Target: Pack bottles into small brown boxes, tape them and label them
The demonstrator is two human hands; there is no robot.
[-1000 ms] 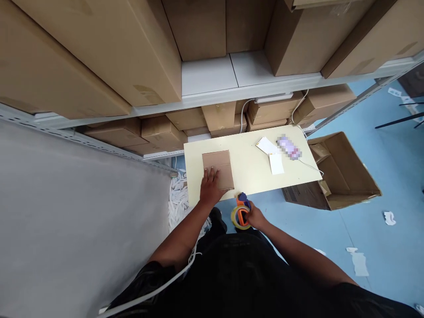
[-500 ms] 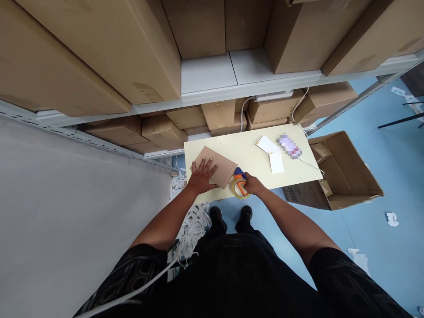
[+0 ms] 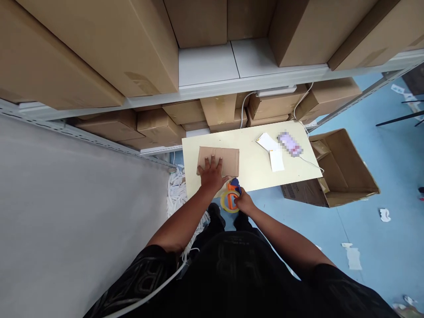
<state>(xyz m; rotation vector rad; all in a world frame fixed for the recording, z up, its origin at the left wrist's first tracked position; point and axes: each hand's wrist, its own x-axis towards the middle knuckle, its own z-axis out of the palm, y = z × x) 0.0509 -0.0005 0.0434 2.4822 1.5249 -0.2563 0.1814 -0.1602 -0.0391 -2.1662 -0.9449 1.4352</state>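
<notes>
A flat brown cardboard box lies on the pale tabletop, its long sides roughly along the table. My left hand rests on it with fingers spread, pressing its front part. My right hand is wrapped round an orange and blue tape dispenser, which carries a roll of clear yellowish tape. The dispenser is at the table's front edge, close below the box's near side. Whether tape touches the box, I cannot make out.
White cards and a blurred purple object with a cable lie on the table's right side. An open carton stands on the floor to the right. Shelves with boxes rise behind; shredded paper lies at the left.
The box has turned from slanted to nearly square with the table. My left hand has shifted right on it. My right hand has drawn the tape dispenser toward me and slightly left.
</notes>
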